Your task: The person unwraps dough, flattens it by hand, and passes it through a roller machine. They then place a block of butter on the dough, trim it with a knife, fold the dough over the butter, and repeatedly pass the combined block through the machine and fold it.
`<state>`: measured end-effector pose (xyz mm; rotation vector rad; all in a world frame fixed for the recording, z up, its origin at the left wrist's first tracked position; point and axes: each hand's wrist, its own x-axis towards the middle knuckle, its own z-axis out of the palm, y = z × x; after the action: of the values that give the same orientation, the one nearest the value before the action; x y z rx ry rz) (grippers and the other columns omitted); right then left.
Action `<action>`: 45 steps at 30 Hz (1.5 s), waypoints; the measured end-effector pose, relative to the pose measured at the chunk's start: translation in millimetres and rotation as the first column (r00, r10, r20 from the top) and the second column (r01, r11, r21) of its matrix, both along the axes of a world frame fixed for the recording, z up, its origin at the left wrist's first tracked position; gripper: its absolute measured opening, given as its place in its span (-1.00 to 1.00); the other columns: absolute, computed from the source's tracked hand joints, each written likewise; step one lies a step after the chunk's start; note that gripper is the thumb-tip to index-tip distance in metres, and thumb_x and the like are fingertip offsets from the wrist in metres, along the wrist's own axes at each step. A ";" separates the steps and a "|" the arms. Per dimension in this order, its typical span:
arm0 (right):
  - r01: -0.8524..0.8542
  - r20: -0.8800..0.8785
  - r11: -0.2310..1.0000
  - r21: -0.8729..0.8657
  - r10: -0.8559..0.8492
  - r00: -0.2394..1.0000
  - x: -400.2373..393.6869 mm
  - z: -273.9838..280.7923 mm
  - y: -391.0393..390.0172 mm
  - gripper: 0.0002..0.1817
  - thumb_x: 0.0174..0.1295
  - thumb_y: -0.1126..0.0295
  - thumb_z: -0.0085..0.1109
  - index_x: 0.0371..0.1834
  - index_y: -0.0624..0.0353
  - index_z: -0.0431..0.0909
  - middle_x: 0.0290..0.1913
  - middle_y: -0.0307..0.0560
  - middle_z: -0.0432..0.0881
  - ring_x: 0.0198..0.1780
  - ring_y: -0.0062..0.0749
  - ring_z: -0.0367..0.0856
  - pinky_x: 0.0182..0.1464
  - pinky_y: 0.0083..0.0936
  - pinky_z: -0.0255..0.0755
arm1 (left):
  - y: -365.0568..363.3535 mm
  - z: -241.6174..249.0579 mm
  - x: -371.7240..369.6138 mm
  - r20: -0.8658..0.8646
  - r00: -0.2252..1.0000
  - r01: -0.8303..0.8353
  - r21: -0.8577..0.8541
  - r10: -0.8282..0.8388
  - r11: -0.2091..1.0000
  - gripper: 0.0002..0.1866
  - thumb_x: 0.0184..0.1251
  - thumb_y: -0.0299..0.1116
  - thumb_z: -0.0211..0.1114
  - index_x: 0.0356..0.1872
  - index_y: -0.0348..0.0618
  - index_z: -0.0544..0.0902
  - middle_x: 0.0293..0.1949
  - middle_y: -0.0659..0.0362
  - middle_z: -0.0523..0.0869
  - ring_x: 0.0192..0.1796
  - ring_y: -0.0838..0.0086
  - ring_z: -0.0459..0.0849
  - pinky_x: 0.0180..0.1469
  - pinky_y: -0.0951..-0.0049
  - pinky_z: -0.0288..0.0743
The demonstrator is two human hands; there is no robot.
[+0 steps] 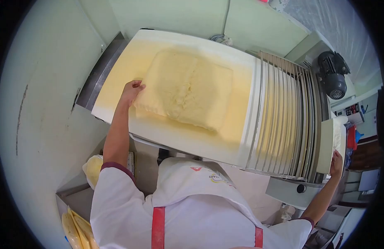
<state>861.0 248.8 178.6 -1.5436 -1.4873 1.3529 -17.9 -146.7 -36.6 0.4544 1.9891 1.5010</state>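
Note:
A thick folded slab of pale yellow dough (171, 74) lies on the white belt (237, 141) of a dough sheeter, with a rough, torn seam across its middle. My left hand (132, 90) is at the slab's left edge, its fingers curled together against the dough. Far to the right, my right hand (336, 164) grips the near side of a pale tray (337, 135) at the machine's roller end. White powder, like flour, shows in that tray. Part of the right fingers is hidden behind its edge.
A metal bar guard (279, 120) covers the belt between the slab and the rollers. A dark motor (335, 74) sits at the far right. Yellow-filled bags (78, 228) stand low on the left. Walls close in the left and back.

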 end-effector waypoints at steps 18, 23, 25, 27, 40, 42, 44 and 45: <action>-0.165 -0.078 0.986 0.022 0.166 0.983 -499.3 -139.0 -291.6 -0.72 0.45 0.34 -0.11 0.10 0.19 0.47 -0.52 -0.39 0.31 -0.56 -0.70 0.23 -0.58 -0.68 0.14 | -52.7 -33.2 31.1 0.007 0.994 0.098 0.387 -0.109 0.917 -0.25 0.22 -0.50 0.40 0.42 -0.27 0.23 0.30 0.00 0.43 0.37 0.34 0.39 0.39 0.37 0.27; 0.557 -0.516 0.770 0.312 -0.355 0.780 -351.5 -80.7 -224.8 -0.81 0.42 0.36 -0.04 -0.09 0.13 0.56 -0.44 -0.34 0.45 -0.52 -0.68 0.34 -0.54 -0.69 0.28 | -54.1 -41.4 29.6 -0.022 0.993 0.118 0.392 -0.119 0.912 -0.27 0.23 -0.45 0.42 0.39 -0.28 0.26 0.28 0.01 0.45 0.34 0.32 0.43 0.39 0.37 0.28; 0.766 -0.666 0.419 0.487 -0.389 0.636 -349.2 -34.4 -216.4 -0.79 0.41 0.38 -0.05 -0.01 0.15 0.53 -0.44 -0.33 0.45 -0.49 -0.65 0.36 -0.48 -0.66 0.31 | -56.8 -39.0 25.2 0.020 0.991 0.115 0.407 -0.135 0.906 -0.29 0.24 -0.44 0.41 0.39 -0.27 0.27 0.25 0.02 0.47 0.33 0.33 0.43 0.39 0.37 0.28; 0.707 -0.589 0.335 0.623 -0.394 0.705 -402.4 -43.0 -213.6 -0.75 0.40 0.40 -0.06 0.06 0.17 0.50 -0.44 -0.31 0.45 -0.46 -0.63 0.39 -0.42 -0.63 0.35 | -59.5 -40.3 20.7 0.116 0.981 0.083 0.462 -0.153 0.883 -0.31 0.26 -0.44 0.39 0.38 -0.25 0.28 0.23 0.03 0.47 0.32 0.35 0.43 0.39 0.37 0.28; 0.118 -0.124 0.992 0.040 -0.112 0.986 -457.8 -99.4 -281.3 -0.55 0.52 0.07 -0.18 0.17 0.19 0.47 -0.51 -0.44 0.29 -0.58 -0.79 0.16 -0.59 -0.77 0.04 | 73.5 9.8 7.6 -0.698 0.314 0.449 -0.488 -0.643 0.749 -0.21 0.42 -0.07 0.11 0.50 -0.31 0.03 0.53 -0.10 0.04 0.58 0.12 -0.04 0.55 0.04 -0.21; 0.631 -0.281 0.732 0.255 -0.569 0.773 -385.1 -74.0 -263.6 -0.63 0.49 0.13 -0.10 0.05 0.18 0.52 -0.35 -0.34 0.45 -0.30 -0.63 0.42 -0.29 -0.71 0.31 | 124.6 -0.8 -22.3 -0.750 0.302 0.294 -0.513 -0.588 0.806 -0.23 0.45 -0.01 0.02 0.50 -0.30 0.05 0.53 -0.05 0.06 0.58 0.17 -0.02 0.56 0.05 -0.19; 0.575 -0.443 0.640 0.510 -0.377 0.813 -260.0 -46.3 -255.1 -0.71 0.43 0.23 -0.04 -0.04 0.19 0.55 -0.28 -0.29 0.54 -0.21 -0.54 0.51 -0.23 -0.67 0.36 | 166.4 1.1 -39.5 -0.714 0.273 0.155 -0.629 -0.645 0.762 -0.27 0.50 0.02 -0.09 0.51 -0.24 0.04 0.54 -0.02 0.07 0.58 0.20 -0.02 0.56 0.09 -0.16; 0.712 -0.440 0.249 0.656 -0.640 0.630 -275.8 -18.8 -257.6 -0.77 0.34 0.35 -0.02 -0.12 0.24 0.57 -0.23 -0.24 0.59 -0.14 -0.49 0.55 -0.20 -0.55 0.43 | 180.4 4.9 -43.0 -0.694 0.299 0.162 -0.639 -0.655 0.752 -0.28 0.50 0.01 -0.09 0.51 -0.22 0.04 0.53 -0.02 0.07 0.58 0.20 -0.01 0.55 0.09 -0.15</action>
<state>585.2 -8.8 159.8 -1.2031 -0.8891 0.1158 -60.9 33.7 -31.7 1.7337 2.5468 0.2853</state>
